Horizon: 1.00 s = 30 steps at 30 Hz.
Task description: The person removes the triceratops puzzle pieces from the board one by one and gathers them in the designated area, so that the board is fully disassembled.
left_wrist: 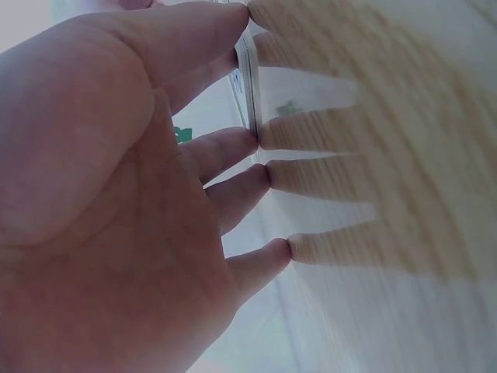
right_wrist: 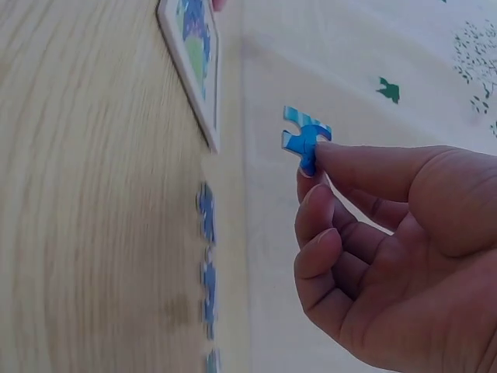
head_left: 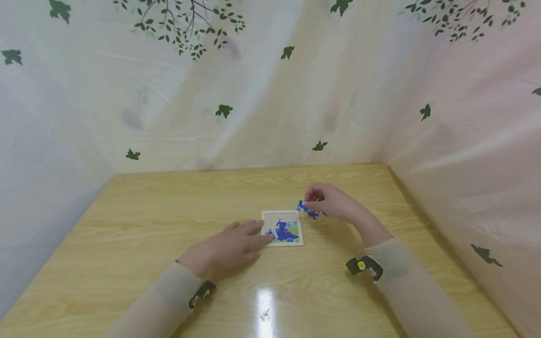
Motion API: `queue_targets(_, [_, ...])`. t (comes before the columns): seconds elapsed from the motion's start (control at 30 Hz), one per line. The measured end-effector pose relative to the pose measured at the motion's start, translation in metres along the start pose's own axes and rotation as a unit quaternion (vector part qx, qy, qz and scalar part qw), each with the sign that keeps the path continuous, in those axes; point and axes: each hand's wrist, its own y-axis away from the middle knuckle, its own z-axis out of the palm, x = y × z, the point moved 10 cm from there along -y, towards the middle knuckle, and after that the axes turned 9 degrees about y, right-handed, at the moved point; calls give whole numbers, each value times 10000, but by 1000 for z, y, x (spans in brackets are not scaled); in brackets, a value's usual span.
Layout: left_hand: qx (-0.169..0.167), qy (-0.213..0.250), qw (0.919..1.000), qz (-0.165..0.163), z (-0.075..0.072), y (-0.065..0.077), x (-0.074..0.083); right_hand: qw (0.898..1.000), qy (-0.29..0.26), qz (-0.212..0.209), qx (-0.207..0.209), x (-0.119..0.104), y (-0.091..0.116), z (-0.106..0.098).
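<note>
A jigsaw puzzle in a white square frame [head_left: 291,244] lies on the wooden table, its lower part filled with a blue dinosaur picture [head_left: 284,231] and its upper part bare. My left hand [head_left: 232,246] is spread at the frame's left side. In the left wrist view, its straight fingertips rest along the frame's edge [left_wrist: 250,93] and on the table. Beyond the frame's upper right corner, my right hand [head_left: 334,202] pinches a blue jigsaw piece [right_wrist: 307,140] between thumb and index finger, above the table. Its other fingers are curled in.
Loose blue puzzle pieces [right_wrist: 208,291] lie in a row on the table, right of the frame and beneath my right hand. A pale curtain [head_left: 262,94] with printed leaves hangs behind the table and along its sides. Wrist cameras [head_left: 365,266] sit on both sleeves.
</note>
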Motion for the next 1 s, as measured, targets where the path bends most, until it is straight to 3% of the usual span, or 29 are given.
queue_targets(0.3, [-6, 83, 10000, 5, 1, 2, 1, 9988, 289, 136, -376, 20, 15, -1])
queue_targets(0.63, [24, 95, 9999, 53, -1, 2, 2, 9959, 581, 130, -685, 31, 14, 8])
queue_targets(1.0, [8, 30, 9999, 115, 0, 0, 3, 9933, 915, 273, -651, 35, 13, 15])
